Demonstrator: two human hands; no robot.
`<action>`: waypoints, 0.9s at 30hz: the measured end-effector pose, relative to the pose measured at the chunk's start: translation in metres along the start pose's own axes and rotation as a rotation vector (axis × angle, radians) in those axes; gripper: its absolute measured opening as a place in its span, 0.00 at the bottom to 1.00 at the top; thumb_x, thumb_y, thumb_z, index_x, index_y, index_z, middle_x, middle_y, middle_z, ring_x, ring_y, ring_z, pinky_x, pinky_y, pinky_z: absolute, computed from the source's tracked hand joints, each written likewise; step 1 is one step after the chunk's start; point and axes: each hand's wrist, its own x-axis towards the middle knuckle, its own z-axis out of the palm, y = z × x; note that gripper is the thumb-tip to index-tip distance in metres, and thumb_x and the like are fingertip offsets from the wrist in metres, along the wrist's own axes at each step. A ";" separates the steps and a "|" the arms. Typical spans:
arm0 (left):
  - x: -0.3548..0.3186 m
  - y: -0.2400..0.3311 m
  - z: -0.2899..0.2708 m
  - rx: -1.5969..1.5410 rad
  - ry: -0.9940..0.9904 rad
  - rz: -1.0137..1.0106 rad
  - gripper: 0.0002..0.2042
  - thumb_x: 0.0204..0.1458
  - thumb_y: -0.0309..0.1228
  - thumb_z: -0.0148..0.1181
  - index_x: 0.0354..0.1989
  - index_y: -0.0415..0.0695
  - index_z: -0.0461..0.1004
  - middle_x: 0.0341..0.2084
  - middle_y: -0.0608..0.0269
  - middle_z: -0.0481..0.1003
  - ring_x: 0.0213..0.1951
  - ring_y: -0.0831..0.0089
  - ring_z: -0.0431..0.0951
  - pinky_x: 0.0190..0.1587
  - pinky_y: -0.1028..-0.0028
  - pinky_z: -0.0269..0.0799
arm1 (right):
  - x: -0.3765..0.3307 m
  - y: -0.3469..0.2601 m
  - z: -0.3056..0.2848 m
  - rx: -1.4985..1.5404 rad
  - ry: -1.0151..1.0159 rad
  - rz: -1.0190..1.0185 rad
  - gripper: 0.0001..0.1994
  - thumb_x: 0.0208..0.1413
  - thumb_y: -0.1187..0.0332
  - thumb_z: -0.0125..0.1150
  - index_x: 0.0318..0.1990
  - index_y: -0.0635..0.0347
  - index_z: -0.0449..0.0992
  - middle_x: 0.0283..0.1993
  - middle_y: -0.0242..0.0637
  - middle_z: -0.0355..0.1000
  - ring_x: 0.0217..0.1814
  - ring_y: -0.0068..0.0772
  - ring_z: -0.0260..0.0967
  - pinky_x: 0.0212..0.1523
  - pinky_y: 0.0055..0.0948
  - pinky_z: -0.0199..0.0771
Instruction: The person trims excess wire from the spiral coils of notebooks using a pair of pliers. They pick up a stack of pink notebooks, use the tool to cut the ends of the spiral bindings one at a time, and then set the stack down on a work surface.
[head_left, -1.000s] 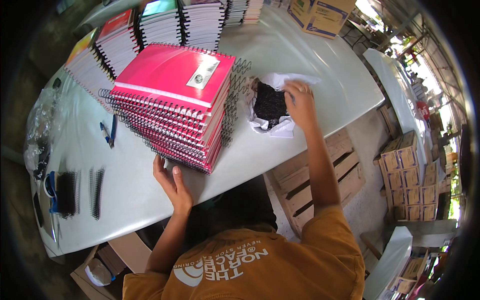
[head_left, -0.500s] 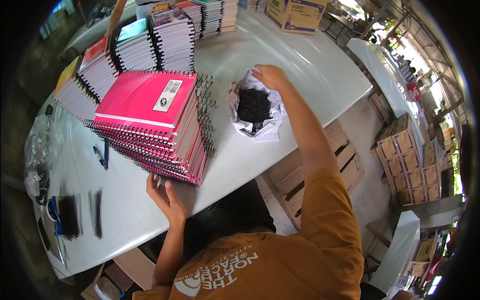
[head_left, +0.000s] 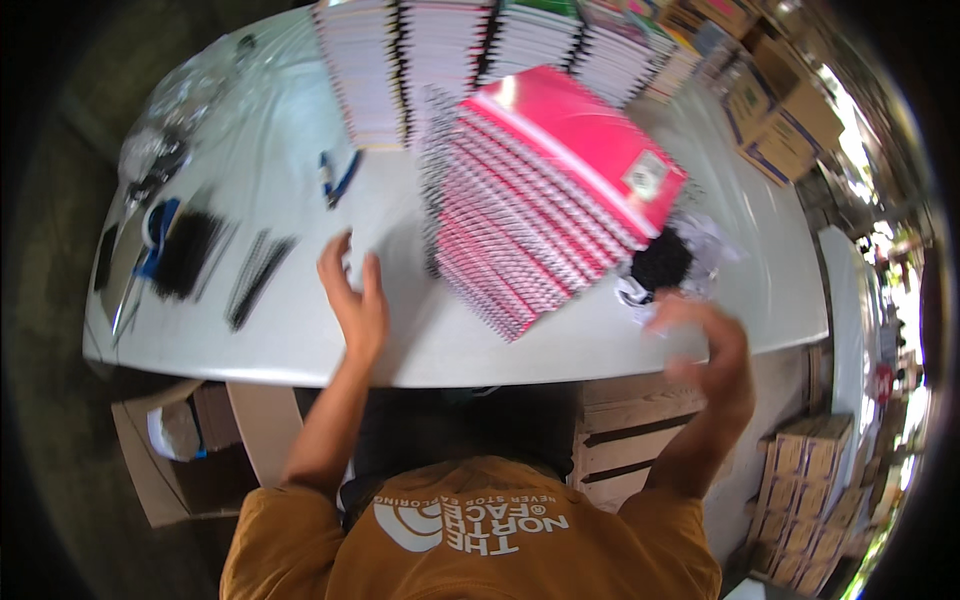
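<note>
A tall stack of pink spiral-bound notebooks (head_left: 545, 210) stands on the pale table in front of me, its coils facing alternate sides. Left of the stack, my left hand (head_left: 352, 295) hovers over the table with thumb and fingers apart, holding nothing. My right hand (head_left: 715, 350), smeared by motion, is raised near the table's front edge; its curved fingers and thumb look apart, with nothing visible between them. Just beyond it sits a crumpled white bag (head_left: 705, 250) of small black bits (head_left: 660, 262), partly hidden behind the notebooks.
Blue-handled pliers (head_left: 338, 178) lie left of the stack. Black binding coils (head_left: 260, 275) and a darker bundle (head_left: 190, 250) rest further left, beside clear plastic (head_left: 165, 135). More notebook stacks (head_left: 445, 70) line the back. A carton (head_left: 785, 110) stands back right; an opened box (head_left: 200, 450) sits below.
My view has turned left. My right hand has let go of the bag's rim and drawn back toward me. My left hand has come away from the stack's lower edge.
</note>
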 end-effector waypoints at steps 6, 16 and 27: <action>0.136 -0.083 -0.017 0.989 -0.217 0.343 0.20 0.44 0.23 0.47 0.50 0.40 0.67 0.59 0.51 0.58 0.63 0.52 0.51 0.62 0.48 0.43 | 0.047 -0.080 0.091 0.085 -0.276 -0.334 0.24 0.42 0.60 0.68 0.49 0.58 0.73 0.35 0.34 0.74 0.37 0.32 0.71 0.43 0.30 0.68; 0.003 -0.031 -0.046 0.530 -0.948 0.120 0.19 0.42 0.42 0.61 0.41 0.44 0.71 0.46 0.53 0.68 0.54 0.60 0.63 0.55 0.56 0.56 | 0.160 -0.100 0.156 -0.424 -0.102 -0.371 0.17 0.46 0.64 0.63 0.43 0.64 0.74 0.35 0.43 0.75 0.39 0.39 0.72 0.39 0.35 0.70; -0.042 -0.014 -0.067 0.596 -0.463 0.315 0.15 0.47 0.35 0.59 0.40 0.42 0.67 0.53 0.48 0.61 0.56 0.50 0.59 0.57 0.56 0.53 | 0.240 0.006 0.254 -1.283 -0.889 0.272 0.14 0.42 0.67 0.68 0.40 0.56 0.79 0.42 0.37 0.76 0.46 0.35 0.74 0.42 0.34 0.72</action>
